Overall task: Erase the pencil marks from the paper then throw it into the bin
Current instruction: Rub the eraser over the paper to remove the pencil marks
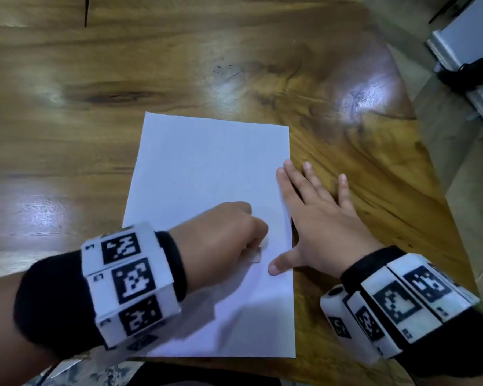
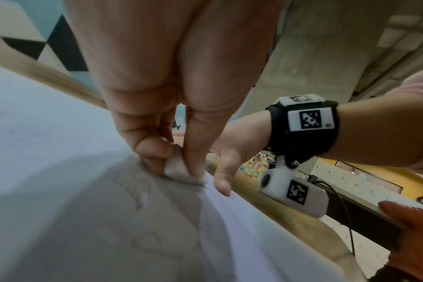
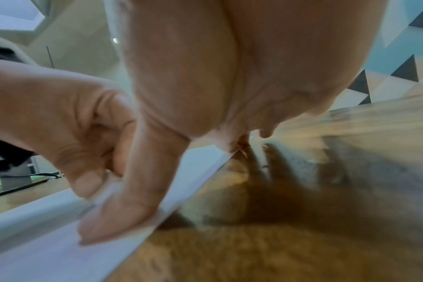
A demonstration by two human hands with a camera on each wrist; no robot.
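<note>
A white sheet of paper point(image 1: 207, 174) lies flat on the wooden table point(image 1: 123, 79). My left hand point(image 1: 229, 232) is curled over its lower right part and pinches a small white eraser point(image 1: 255, 256), whose tip presses on the paper point(image 2: 48, 133). The eraser point(image 2: 179, 169) shows between thumb and fingers in the left wrist view, with faint grey pencil marks point(image 2: 143, 190) below it. My right hand point(image 1: 315, 215) lies flat with spread fingers on the paper's right edge and the table; its thumb point(image 3: 123, 215) presses the paper point(image 3: 61, 248). No bin is in view.
The table's right edge point(image 1: 430, 151) runs diagonally, with floor beyond it. A white panel and a black object point(image 1: 471, 71) sit on the floor at the upper right. Another hand point(image 2: 411, 225) shows at the right of the left wrist view.
</note>
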